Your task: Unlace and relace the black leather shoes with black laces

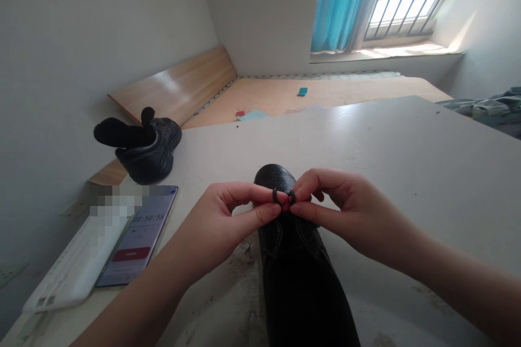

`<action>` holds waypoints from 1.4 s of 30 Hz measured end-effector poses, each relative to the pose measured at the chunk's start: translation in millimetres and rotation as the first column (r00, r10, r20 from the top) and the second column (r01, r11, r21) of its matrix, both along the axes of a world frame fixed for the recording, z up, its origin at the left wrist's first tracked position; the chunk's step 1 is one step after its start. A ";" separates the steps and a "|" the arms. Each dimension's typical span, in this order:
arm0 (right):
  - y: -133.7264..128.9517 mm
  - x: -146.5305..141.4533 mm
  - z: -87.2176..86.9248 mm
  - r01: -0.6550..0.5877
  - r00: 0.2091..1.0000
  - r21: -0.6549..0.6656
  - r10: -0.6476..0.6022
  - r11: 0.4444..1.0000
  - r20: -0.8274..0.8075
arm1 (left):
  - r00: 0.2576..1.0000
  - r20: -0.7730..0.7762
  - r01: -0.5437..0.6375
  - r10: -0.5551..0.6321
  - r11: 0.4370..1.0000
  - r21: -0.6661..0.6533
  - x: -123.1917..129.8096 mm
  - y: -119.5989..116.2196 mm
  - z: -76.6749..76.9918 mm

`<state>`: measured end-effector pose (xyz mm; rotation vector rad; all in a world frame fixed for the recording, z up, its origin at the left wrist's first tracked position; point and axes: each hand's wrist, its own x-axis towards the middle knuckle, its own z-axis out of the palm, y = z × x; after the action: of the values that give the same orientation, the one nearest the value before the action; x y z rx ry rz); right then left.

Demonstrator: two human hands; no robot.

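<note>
A black leather shoe (274, 174) lies in the middle of the white table with its toe pointing away from me. Over its front, my left hand (228, 214) pinches one part of a dark shoelace (292, 197) between thumb and forefinger. Close beside it, my right hand (345, 200) pinches another part of the lace the same way. Two small dark lace loops show between the fingertips, which nearly meet. The fingers hide most of the lacing. A plain black part (307, 293) extends from the shoe toward me; its details are too dark to make out.
On the white table (378, 157), another black shoe (144, 152) stands at the back left with black pieces sticking out. A phone (140, 236) showing a timer lies by a white power strip (69, 276). Behind is a wooden surface (277, 89); grey cloth (496, 111) lies far right.
</note>
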<state>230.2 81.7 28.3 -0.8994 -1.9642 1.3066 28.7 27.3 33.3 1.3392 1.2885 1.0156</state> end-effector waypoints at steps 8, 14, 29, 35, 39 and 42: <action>-1.4 -2.0 -6.0 0.037 0.999 0.187 -0.034 0.982 -0.021 | 0.996 -0.031 -0.081 0.082 0.996 0.035 6.9 2.4 0.7; 1.2 -1.8 -4.6 -0.021 1.000 0.058 0.022 0.998 -0.010 | 0.998 -0.004 -0.059 0.060 0.997 0.053 8.3 0.2 -0.1; -4.5 -1.0 -7.0 -0.029 1.000 0.534 0.026 0.845 0.013 | 0.973 -0.192 -0.109 0.131 0.987 0.120 13.5 -2.3 1.9; -7.2 -4.3 -5.7 0.062 0.996 0.466 -0.082 0.883 0.024 | 0.944 -0.322 0.021 0.072 0.961 0.277 14.5 -8.3 3.0; -3.8 -3.5 -6.7 0.069 0.992 0.395 -0.105 0.916 0.069 | 0.953 -0.301 0.062 0.038 0.948 0.313 14.3 -9.4 2.0; -0.7 -0.9 -7.7 0.007 0.995 0.400 -0.044 0.916 0.085 | 0.963 -0.268 0.048 0.029 0.959 0.278 14.4 -7.1 0.9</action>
<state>229.3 81.0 20.5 -0.7877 -2.1754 0.8106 43.1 20.1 34.2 1.7500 1.3706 1.0665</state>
